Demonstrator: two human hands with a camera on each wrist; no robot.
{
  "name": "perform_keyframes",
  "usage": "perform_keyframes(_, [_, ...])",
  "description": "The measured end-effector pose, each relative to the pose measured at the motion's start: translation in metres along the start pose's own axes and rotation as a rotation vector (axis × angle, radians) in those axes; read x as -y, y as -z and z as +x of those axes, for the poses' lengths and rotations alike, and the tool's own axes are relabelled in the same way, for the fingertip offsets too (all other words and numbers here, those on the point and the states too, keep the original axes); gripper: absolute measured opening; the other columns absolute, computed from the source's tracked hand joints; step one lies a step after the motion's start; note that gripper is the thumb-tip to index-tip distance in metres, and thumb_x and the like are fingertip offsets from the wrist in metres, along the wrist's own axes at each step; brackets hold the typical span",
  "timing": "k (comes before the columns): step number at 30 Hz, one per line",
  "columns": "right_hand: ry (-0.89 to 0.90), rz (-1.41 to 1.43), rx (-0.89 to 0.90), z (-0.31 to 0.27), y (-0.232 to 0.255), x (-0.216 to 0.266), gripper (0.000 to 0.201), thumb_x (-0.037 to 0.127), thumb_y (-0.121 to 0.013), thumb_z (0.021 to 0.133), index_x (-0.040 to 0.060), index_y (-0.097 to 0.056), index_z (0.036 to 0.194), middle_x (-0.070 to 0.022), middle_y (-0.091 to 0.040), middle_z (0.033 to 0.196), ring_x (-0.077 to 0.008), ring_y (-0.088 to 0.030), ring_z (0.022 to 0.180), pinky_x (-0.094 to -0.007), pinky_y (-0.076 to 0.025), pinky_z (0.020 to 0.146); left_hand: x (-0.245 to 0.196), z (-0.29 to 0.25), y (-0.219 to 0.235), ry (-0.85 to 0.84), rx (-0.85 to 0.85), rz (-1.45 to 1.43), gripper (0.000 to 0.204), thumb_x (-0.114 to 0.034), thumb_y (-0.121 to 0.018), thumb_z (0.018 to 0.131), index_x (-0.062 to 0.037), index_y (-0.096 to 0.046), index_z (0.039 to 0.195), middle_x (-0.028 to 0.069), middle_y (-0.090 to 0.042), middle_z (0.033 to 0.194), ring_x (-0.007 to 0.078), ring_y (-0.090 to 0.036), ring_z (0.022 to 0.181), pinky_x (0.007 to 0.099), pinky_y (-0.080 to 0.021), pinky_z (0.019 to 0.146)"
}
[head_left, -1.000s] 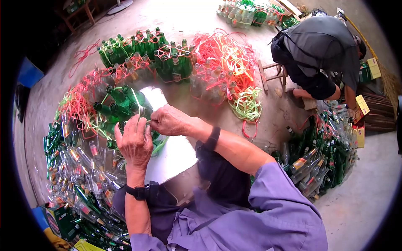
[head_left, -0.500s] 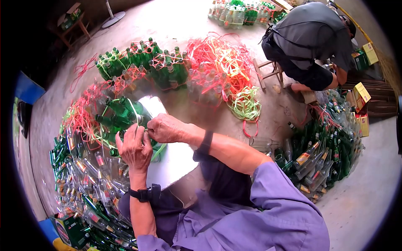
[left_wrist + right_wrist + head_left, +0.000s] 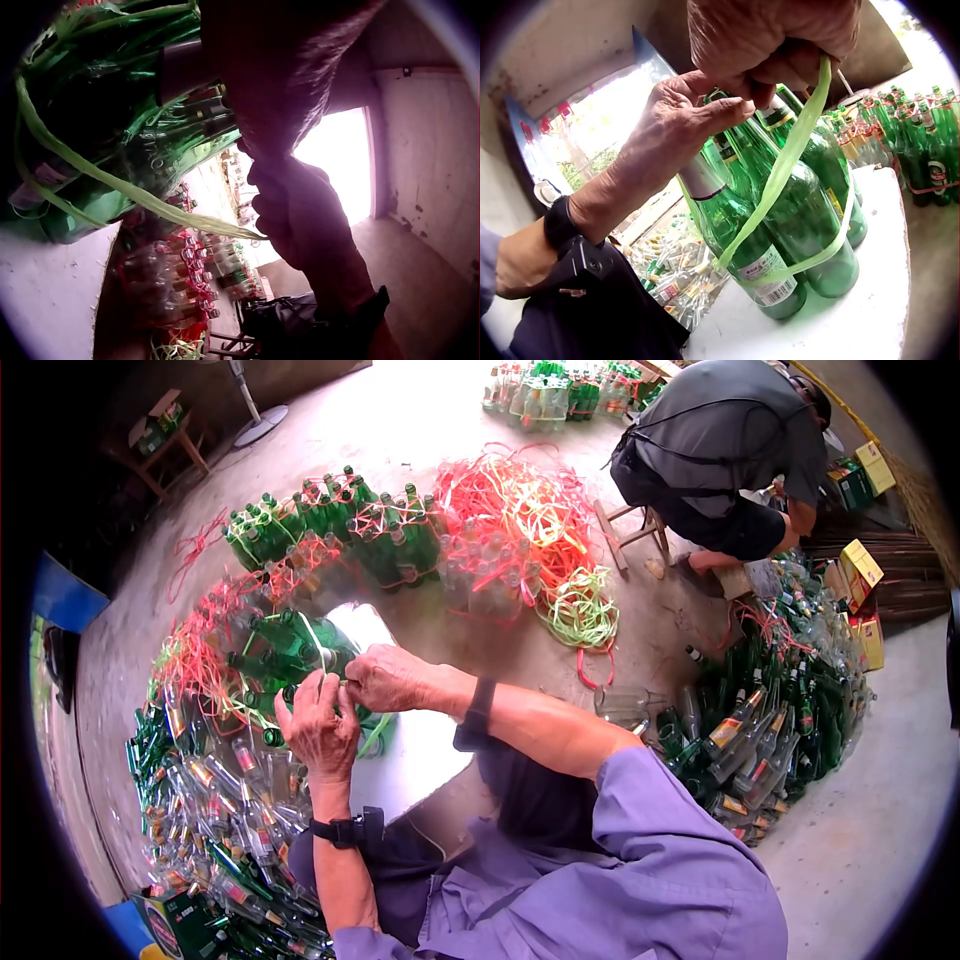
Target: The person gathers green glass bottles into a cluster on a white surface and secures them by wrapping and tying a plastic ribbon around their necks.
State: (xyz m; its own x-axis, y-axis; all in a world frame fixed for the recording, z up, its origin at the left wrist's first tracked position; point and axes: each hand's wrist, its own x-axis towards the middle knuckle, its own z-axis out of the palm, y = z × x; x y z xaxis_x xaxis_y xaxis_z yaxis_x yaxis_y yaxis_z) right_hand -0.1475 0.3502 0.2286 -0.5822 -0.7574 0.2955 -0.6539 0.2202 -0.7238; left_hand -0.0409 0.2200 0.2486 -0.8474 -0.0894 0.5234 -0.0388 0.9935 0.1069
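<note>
Several green bottles (image 3: 290, 645) stand in a bundle on a white board (image 3: 415, 755), a light green strap (image 3: 780, 165) passing round their lower bodies. In the right wrist view the strap rises to my right hand (image 3: 776, 37), whose curled fingers grip it. My left hand (image 3: 656, 127) is at the bottle necks, touching or nearly touching the right; its fingertips are partly hidden. Seen from the head, my left hand (image 3: 322, 730) and right hand (image 3: 395, 678) meet at the near side of the bundle. The left wrist view shows the strap (image 3: 142, 196) taut toward my right hand (image 3: 300, 217).
Loose bottles (image 3: 225, 800) lie heaped at the left, another heap (image 3: 760, 730) at the right. Strapped bundles (image 3: 390, 535) and a pile of red and green straps (image 3: 525, 510) are beyond the board. A person in grey (image 3: 725, 435) bends over beside a wooden stool (image 3: 640, 535).
The head view has shifted slightly. Both hands stay together at the bundle, with only small movement. The other person remains bent over.
</note>
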Motion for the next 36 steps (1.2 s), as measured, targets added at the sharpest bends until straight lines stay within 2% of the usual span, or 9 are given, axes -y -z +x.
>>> perform_keyframes(3, [-0.004, -0.007, -0.002, -0.001, 0.001, 0.001, 0.028, 0.019, -0.062, 0.082, 0.0004, -0.058, 0.061, -0.0237, -0.058, 0.06, -0.0432, -0.061, 0.061, -0.0482, -0.05, 0.059, 0.0, 0.0, -0.001, -0.011, -0.01, 0.006, 0.02, -0.018, -0.066, 0.083, -0.0118, -0.065, 0.102, 0.0046, -0.066, 0.111, 0.0221, -0.063, 0.104, 0.0538, -0.037, 0.103])
perform_keyframes(5, [-0.051, 0.006, 0.051, 0.0, 0.001, 0.0, 0.024, 0.02, -0.06, 0.079, 0.001, -0.062, 0.065, -0.0231, -0.062, 0.067, -0.043, -0.063, 0.068, -0.0497, -0.05, 0.062, 0.0, -0.001, -0.001, -0.01, 0.001, 0.022, 0.018, -0.019, -0.065, 0.085, -0.0119, -0.065, 0.102, 0.0043, -0.066, 0.112, 0.0223, -0.063, 0.104, 0.0538, -0.036, 0.103])
perform_keyframes(10, [-0.049, -0.014, 0.037, -0.002, 0.0, -0.002, 0.025, 0.021, -0.06, 0.08, 0.0013, -0.061, 0.064, -0.0227, -0.062, 0.067, -0.043, -0.063, 0.067, -0.0496, -0.05, 0.062, -0.002, 0.0, 0.002, -0.011, 0.021, 0.028, 0.019, -0.019, -0.065, 0.086, -0.0119, -0.064, 0.103, 0.0045, -0.067, 0.112, 0.0231, -0.063, 0.104, 0.0516, -0.036, 0.104])
perform_keyframes(12, [-0.021, -0.026, 0.012, -0.003, -0.001, -0.001, 0.029, 0.022, -0.061, 0.083, 0.0008, -0.058, 0.062, -0.0232, -0.059, 0.061, -0.043, -0.062, 0.064, -0.0494, -0.05, 0.062, -0.003, 0.0, 0.002, 0.0, 0.022, 0.026, 0.018, -0.019, -0.065, 0.086, -0.0123, -0.064, 0.102, 0.0041, -0.067, 0.111, 0.023, -0.063, 0.104, 0.0515, -0.036, 0.104])
perform_keyframes(21, [-0.048, -0.06, 0.03, -0.008, 0.0, -0.001, 0.028, 0.023, -0.061, 0.083, 0.0019, -0.059, 0.065, -0.0221, -0.061, 0.065, -0.0427, -0.062, 0.067, -0.0503, -0.05, 0.063, -0.003, -0.001, -0.001, -0.005, 0.005, 0.028, 0.016, -0.02, -0.065, 0.085, -0.0129, -0.065, 0.1, 0.0027, -0.067, 0.108, 0.0207, -0.063, 0.102, 0.0517, -0.037, 0.103])
perform_keyframes(29, [-0.031, -0.067, -0.001, -0.017, 0.001, -0.005, 0.026, 0.021, -0.062, 0.082, 0.0013, -0.059, 0.066, -0.0225, -0.061, 0.068, -0.0425, -0.062, 0.071, -0.0504, -0.048, 0.065, -0.004, -0.002, -0.002, -0.01, -0.012, 0.026, 0.011, -0.019, -0.064, 0.086, -0.0132, -0.064, 0.095, 0.001, -0.068, 0.103, 0.0196, -0.063, 0.098, 0.0509, -0.038, 0.103])
perform_keyframes(32, [0.011, -0.071, -0.088, -0.019, 0.001, -0.006, 0.02, 0.018, -0.061, 0.077, 0.0037, -0.061, 0.063, -0.0207, -0.062, 0.066, -0.0405, -0.062, 0.066, -0.049, -0.048, 0.06, -0.005, -0.001, -0.002, -0.013, -0.02, 0.033, 0.01, -0.018, -0.065, 0.086, -0.0131, -0.064, 0.095, 0.0009, -0.068, 0.102, 0.0195, -0.063, 0.098, 0.0506, -0.038, 0.102])
perform_keyframes(34, [-0.055, -0.06, 0.006, -0.02, 0.006, -0.003, 0.026, 0.022, -0.062, 0.083, 0.0017, -0.061, 0.067, -0.023, -0.062, 0.069, -0.0424, -0.063, 0.072, -0.0501, -0.049, 0.066, -0.005, -0.001, -0.002, -0.006, 0.004, 0.032, 0.009, -0.018, -0.065, 0.086, -0.013, -0.064, 0.094, 0.0011, -0.068, 0.102, 0.0196, -0.063, 0.098, 0.0503, -0.038, 0.102])
perform_keyframes(36, [-0.068, -0.059, 0.012, -0.022, 0.011, -0.001, 0.026, 0.023, -0.062, 0.083, 0.0014, -0.062, 0.068, -0.0231, -0.062, 0.069, -0.0426, -0.063, 0.072, -0.0499, -0.049, 0.066, -0.006, 0.0, -0.002, -0.013, -0.003, 0.022, 0.009, -0.018, -0.065, 0.086, -0.0131, -0.064, 0.094, 0.0013, -0.068, 0.101, 0.0199, -0.063, 0.097, 0.0501, -0.038, 0.102])
